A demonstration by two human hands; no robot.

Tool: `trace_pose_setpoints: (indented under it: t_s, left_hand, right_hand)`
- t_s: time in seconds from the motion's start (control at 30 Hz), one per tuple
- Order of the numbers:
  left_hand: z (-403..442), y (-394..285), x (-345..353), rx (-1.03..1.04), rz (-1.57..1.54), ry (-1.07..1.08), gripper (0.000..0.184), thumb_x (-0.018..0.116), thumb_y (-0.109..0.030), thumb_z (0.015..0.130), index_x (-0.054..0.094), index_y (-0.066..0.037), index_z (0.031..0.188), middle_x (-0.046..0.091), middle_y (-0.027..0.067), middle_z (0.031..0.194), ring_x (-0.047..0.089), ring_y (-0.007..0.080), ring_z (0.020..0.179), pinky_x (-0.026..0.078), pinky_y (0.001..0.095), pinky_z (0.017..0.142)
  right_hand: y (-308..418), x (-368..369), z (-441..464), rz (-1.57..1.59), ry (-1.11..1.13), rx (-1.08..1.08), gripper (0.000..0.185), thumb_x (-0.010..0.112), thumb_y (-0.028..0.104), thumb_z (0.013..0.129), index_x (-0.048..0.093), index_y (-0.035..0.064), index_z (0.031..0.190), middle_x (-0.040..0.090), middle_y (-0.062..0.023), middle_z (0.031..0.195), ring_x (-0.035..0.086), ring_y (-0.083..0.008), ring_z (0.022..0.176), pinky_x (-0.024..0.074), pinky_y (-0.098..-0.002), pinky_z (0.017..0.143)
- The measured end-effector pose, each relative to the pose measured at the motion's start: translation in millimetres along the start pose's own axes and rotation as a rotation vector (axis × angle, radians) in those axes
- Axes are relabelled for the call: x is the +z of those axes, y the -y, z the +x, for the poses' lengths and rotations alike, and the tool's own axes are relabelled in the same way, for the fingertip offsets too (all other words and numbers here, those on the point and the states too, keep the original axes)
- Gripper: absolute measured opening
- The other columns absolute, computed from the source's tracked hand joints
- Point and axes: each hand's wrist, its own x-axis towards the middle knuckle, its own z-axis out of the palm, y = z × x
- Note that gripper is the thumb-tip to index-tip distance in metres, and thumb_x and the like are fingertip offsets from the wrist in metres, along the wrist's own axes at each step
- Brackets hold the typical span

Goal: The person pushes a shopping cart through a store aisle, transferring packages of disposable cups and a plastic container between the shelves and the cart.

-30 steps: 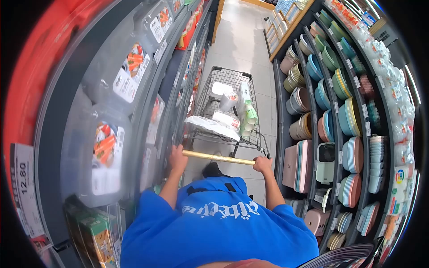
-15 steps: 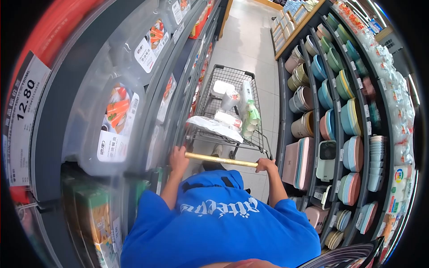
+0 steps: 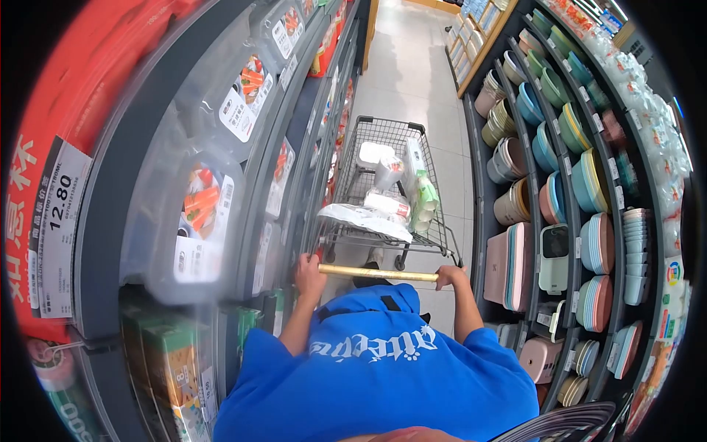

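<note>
My left hand (image 3: 310, 275) is wrapped round the left end of the yellow cart handle (image 3: 377, 273). At its right end my right hand (image 3: 451, 277) grips the same bar. Ahead of the handle stands the wire shopping cart (image 3: 434, 163). Inside lie a white container (image 3: 374, 154), a clear plastic item (image 3: 389, 173), a long white-and-green box (image 3: 414, 156), green-and-white rolls or cups (image 3: 426, 199) and a white pack with red marks (image 3: 387, 203). A white plastic bag (image 3: 366, 220) lies across the near end of the cart.
Close on my left is a shelf with clear food boxes (image 3: 197, 221) and a price tag (image 3: 60, 228) reading 12.80. The right shelf carries stacked basins (image 3: 587, 180), bins (image 3: 507, 160) and pink trays (image 3: 507, 267). A tiled aisle floor (image 3: 412, 66) runs ahead between them.
In the view, the cart, handle and both hands sit slightly lower and further right. More of the red packaging at the left shows. Both hands keep their hold on the bar.
</note>
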Motion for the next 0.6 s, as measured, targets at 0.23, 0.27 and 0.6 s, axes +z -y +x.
trace_pose_setpoints:
  t_s: [0.23,0.27,0.6]
  left_hand:
    - [16,-8,-3,-0.029,-0.032,0.053,0.024,0.061,0.000,0.076,0.058,-0.007,0.098,0.057,0.0170,0.113,0.061,0.0442,0.097,0.050,0.0539,0.077]
    - [18,-10,-4,-0.033,-0.036,0.061,0.023,0.061,0.000,0.076,0.056,-0.006,0.098,0.057,0.0172,0.113,0.061,0.0451,0.096,0.050,0.0547,0.077]
    - [36,-32,-2,-0.069,0.003,0.055,0.024,0.061,-0.001,0.077,0.056,-0.007,0.099,0.055,0.0179,0.112,0.061,0.0468,0.094,0.049,0.0573,0.076]
  right_hand:
    - [5,-16,-13,-0.003,-0.105,-0.009,0.053,0.081,0.028,0.063,0.075,0.0269,0.115,0.073,-0.0058,0.114,0.064,-0.0320,0.115,0.0269,-0.0735,0.104]
    - [2,-17,-21,0.014,-0.175,-0.031,0.050,0.078,0.028,0.065,0.075,0.0275,0.115,0.073,-0.0059,0.113,0.064,-0.0310,0.114,0.0292,-0.0714,0.103]
    - [-7,-27,-20,0.023,-0.468,-0.045,0.044,0.060,0.022,0.075,0.073,0.0285,0.116,0.069,-0.0054,0.121,0.060,-0.0271,0.120,0.0322,-0.0678,0.104]
